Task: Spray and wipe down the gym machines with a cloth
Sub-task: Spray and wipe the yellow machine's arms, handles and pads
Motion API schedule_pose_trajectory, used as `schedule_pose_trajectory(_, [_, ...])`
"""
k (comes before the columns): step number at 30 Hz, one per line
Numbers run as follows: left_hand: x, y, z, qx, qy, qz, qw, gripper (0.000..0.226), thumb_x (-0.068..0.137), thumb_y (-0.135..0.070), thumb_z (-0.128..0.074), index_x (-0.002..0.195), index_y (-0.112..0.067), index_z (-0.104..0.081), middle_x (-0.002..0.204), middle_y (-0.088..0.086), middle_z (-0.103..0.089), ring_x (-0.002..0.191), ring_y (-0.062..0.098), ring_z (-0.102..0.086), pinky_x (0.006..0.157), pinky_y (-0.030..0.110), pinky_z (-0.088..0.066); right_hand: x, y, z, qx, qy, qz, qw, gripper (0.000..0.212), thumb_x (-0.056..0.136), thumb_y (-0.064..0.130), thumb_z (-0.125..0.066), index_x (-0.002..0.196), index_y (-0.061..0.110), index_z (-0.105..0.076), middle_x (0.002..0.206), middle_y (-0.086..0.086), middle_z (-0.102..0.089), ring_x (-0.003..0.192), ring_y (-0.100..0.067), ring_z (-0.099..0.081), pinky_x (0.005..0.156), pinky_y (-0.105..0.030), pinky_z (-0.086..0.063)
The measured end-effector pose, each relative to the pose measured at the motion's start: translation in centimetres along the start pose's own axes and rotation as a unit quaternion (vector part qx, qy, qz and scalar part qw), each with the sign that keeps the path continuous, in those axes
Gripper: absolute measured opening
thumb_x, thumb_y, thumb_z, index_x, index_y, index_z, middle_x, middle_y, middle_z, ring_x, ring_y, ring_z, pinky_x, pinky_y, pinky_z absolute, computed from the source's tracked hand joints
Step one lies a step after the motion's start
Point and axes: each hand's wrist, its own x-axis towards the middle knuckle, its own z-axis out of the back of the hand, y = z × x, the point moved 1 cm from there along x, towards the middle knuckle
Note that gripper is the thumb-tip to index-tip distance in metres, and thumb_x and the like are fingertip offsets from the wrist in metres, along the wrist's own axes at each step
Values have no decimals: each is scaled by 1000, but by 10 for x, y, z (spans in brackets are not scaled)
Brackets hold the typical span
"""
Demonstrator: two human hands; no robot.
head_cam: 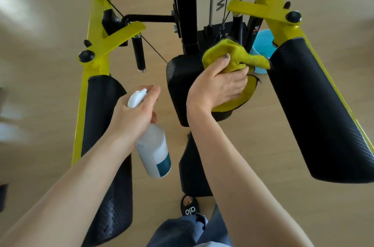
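Yellow-green microfibre cloth [232, 58] is sitting bunched at centre right of the frame, lying over the top right corner of the black padded seat cushion [182, 84] of the yellow-and-black gym machine [97, 44]. The right hand [218, 86] is gripping the cloth, thumb curled over its upper fold and fingers wrapped round the lower part, pressing it against the cushion. The left hand [133, 113] is holding the white plastic spray bottle [151, 145] at lower centre left, fingers curled round its neck and the forefinger lying over the white spray head; the nozzle is pointing up-right toward the cushion, the bottle's body tilting down toward the bottom of the frame, its teal label facing lower right. The bottle is hanging in the air, near the cushion but not touching it. Two long black padded arm pads are flanking the scene: the left black pad [105, 145] at lower left, the right black pad [319, 109] at right. A light blue plastic object [263, 44] is showing behind the cloth, mostly hidden. A black slide sandal [190, 206] and blue denim trousers [182, 230] are showing at bottom centre, over the pale wooden floor [40, 84].
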Motion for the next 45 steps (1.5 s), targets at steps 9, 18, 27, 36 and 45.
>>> schedule_pose_trajectory(9, [3,10,-5,-35,-64,35,997,23,96,-47,-65,88,-26,-69,69,2,-58,51,5,-52,52,16,-43,2,-24,19,-196,168,718,646,42,103,31,-42,139,15,-58,147,-8,-53,142,-33,-39,123,-55,-9])
schedule_pose_trajectory(18, [2,30,6,-128,-128,102,978,26,93,-62,-59,90,-37,-67,66,-8,-58,64,11,-56,62,29,-45,26,-86,-7,-434,137,890,-38,65,103,33,-41,155,0,-22,160,-27,-23,147,-55,-10,117,-67,10])
schedule_pose_trajectory(27, [11,59,-14,-183,-128,147,964,25,93,-57,-63,85,-35,-70,57,-16,-59,63,12,-56,66,35,-47,30,-176,-27,-448,63,805,-385,74,83,56,-63,123,-5,-57,129,-32,-55,122,-64,-41,97,-85,-17])
schedule_pose_trajectory(36, [2,59,-26,-135,-161,160,964,23,92,-59,-61,88,-37,-68,70,-8,-63,66,12,-58,67,32,-49,109,-136,13,-348,67,892,-280,74,101,20,-49,145,-24,-8,165,-10,-2,153,-25,-7,114,-44,13])
schedule_pose_trajectory(45, [3,26,-54,-132,-113,153,973,47,91,-68,-57,96,-22,-67,78,1,-65,70,16,-59,75,37,-52,156,-35,43,-300,191,933,50,55,103,5,-8,158,2,-10,164,-9,-12,153,-25,-10,125,-39,3])
